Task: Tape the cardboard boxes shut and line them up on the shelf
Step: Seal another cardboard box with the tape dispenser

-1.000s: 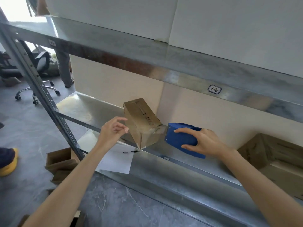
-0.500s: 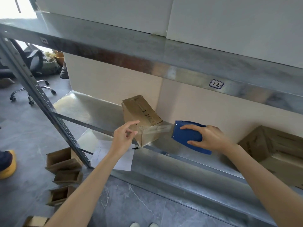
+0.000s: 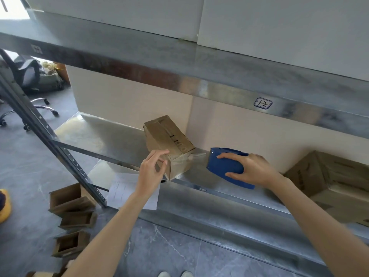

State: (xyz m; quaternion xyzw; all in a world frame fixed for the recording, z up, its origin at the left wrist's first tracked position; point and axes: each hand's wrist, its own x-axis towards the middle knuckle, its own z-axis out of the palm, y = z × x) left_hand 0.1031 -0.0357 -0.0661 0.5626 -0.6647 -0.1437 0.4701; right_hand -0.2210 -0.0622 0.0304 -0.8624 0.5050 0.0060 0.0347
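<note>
A small cardboard box (image 3: 165,139) sits on the metal shelf (image 3: 111,136), its near corner at the shelf's front edge. A strip of clear tape (image 3: 196,155) stretches from the box's right face to a blue tape dispenser (image 3: 223,166). My right hand (image 3: 253,168) grips the dispenser just right of the box. My left hand (image 3: 152,170) is at the box's front corner with thumb and forefinger close together; whether they touch the box I cannot tell.
A larger cardboard box (image 3: 335,184) lies on the shelf at the right. Several open small boxes (image 3: 71,214) lie on the floor at the lower left, by the shelf's upright post (image 3: 50,136). A white paper (image 3: 127,188) lies below the box. An upper shelf (image 3: 199,76) overhangs.
My right hand has pulled the dispenser to the right, away from the box, drawing tape out. My left hand has moved up to the box's front corner.
</note>
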